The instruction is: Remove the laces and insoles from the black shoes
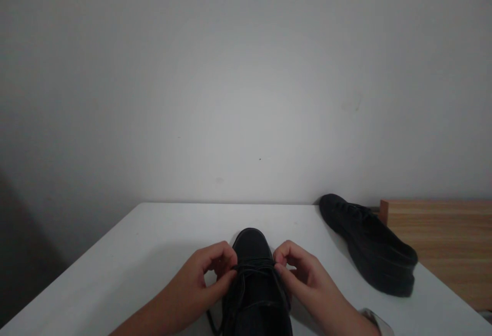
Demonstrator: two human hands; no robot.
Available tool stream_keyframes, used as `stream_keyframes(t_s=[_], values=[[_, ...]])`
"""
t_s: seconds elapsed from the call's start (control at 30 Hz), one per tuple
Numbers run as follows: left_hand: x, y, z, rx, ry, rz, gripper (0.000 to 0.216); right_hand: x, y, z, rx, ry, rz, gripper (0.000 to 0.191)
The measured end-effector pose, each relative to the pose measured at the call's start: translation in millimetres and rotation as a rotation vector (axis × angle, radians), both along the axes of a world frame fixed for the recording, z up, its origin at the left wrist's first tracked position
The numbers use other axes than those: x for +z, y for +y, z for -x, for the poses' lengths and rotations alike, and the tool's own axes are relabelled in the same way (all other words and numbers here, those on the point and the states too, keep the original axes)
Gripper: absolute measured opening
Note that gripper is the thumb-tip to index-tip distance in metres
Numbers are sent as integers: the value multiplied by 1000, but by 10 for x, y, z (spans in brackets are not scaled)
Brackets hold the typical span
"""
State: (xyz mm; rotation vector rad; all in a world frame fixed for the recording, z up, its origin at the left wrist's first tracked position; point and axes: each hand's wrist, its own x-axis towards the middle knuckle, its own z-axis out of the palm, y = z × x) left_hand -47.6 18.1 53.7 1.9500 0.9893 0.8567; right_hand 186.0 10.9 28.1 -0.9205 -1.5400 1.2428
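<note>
A black shoe (251,243) stands on the white table in front of me, toe pointing away. Black shoelaces (255,265) cross its upper, and one loose lace hangs down at its left side. My left hand (209,272) pinches the lace at the shoe's left edge, thumb against forefinger. On the opposite edge, my right hand (298,269) is closed in a like pinch on the lace. The shoe's heel end runs out of the bottom of the view.
A second black laced shoe (365,246) lies at the table's right edge, toe towards the wall. Beyond the white table (165,223) rises a pale wall (246,95). A wooden panel (442,243) stands at the right.
</note>
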Motion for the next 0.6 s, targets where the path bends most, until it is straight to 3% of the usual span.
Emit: stream_keyframes(t_s=[0.27, 0.6], values=[[-35, 22, 33, -16, -172, 66, 10, 13, 41, 16, -53, 147, -28, 42], [-57, 65, 54, -74, -521, 310, 22, 148, -30, -35, 100, 653, 300, 31]])
